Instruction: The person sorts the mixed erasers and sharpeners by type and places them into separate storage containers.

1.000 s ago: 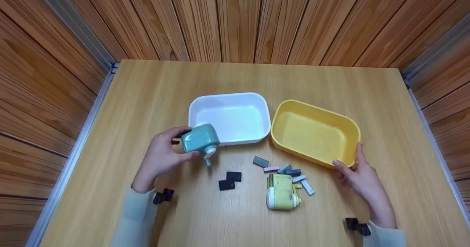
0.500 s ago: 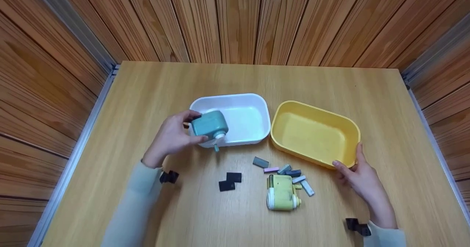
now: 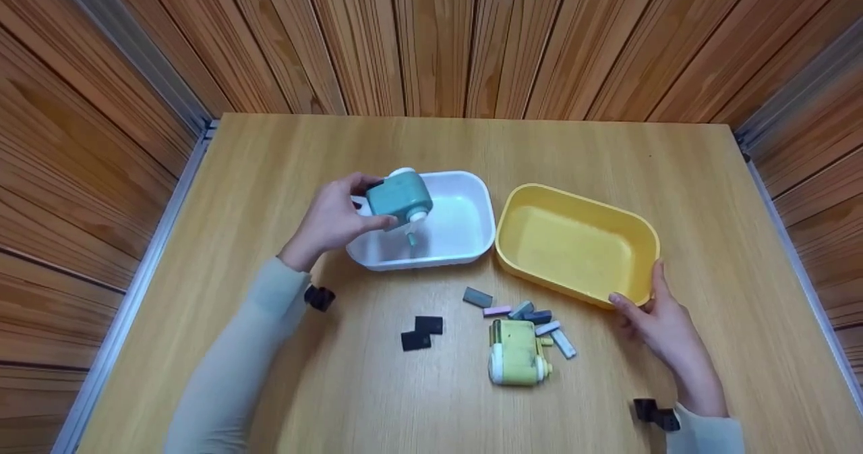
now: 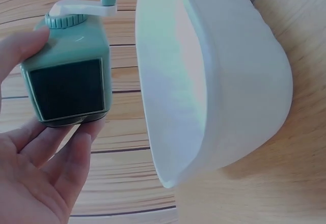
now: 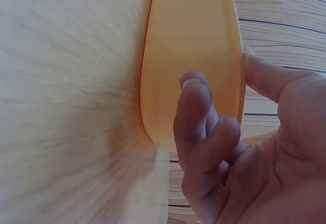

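Note:
Held up over the left part of a white plastic bin (image 3: 462, 228) is a teal hand-crank pencil sharpener (image 3: 400, 197). My left hand (image 3: 327, 214) grips it between the thumb and fingers. Its crank and a dark front panel show in the left wrist view, where the sharpener (image 4: 71, 76) is apart from the bin wall (image 4: 249, 71). On the right, my right hand (image 3: 664, 329) pinches the near right corner of a yellow bin (image 3: 573, 245). The right wrist view has the thumb at the rim and curled fingers by the outer wall (image 5: 193, 35).
A yellow-green crank sharpener (image 3: 518, 354) lies in front of the bins, beside several small erasers, among them a pink one (image 3: 497, 311) and a grey one (image 3: 477, 297). Two flat black pieces (image 3: 417, 341) lie left of it. Wooden panels (image 3: 438, 42) enclose the table.
My left hand has carried the teal sharpener up and to the right, from the white bin's near left corner to over its inside. The right hand stays at the yellow bin.

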A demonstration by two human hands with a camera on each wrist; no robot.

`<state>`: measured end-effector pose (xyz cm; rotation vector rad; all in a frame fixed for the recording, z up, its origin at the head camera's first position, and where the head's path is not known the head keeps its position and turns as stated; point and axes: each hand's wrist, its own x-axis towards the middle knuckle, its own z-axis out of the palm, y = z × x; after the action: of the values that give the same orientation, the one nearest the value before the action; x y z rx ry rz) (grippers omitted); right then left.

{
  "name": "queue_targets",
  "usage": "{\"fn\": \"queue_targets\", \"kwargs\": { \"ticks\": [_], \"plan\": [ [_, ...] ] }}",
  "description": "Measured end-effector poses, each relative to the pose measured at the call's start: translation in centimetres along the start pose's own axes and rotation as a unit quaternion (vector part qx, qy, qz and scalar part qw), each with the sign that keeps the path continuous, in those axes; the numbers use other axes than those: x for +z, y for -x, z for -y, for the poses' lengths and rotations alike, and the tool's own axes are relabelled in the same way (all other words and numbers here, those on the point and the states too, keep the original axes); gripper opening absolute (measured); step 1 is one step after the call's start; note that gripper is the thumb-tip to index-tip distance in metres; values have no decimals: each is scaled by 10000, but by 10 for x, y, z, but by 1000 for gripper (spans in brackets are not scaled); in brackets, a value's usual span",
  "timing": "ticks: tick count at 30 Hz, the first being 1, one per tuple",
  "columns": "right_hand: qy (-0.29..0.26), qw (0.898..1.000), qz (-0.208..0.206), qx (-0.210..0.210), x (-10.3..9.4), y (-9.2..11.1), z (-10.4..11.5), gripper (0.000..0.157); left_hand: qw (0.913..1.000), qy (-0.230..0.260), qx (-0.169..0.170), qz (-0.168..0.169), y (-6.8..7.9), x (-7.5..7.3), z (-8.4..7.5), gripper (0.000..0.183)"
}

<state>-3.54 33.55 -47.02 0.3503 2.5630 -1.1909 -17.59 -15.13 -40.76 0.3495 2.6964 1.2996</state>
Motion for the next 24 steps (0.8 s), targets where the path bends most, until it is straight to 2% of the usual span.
{"fn": "queue_targets", "kwargs": {
  "ticks": [9,16,24],
  "plan": [
    [94,9999,-68,-31,1,0,1,111,9983,-446,296,225,-20,7,-17,69],
    [51,10000,-30,61,0,0,2,112,9956,-720,295,518,-40,15,-29,68],
    [-23,9999,-10,100,0,1,2,113,9929,-768,194,886,-59,27,-34,69]
  ]
}}
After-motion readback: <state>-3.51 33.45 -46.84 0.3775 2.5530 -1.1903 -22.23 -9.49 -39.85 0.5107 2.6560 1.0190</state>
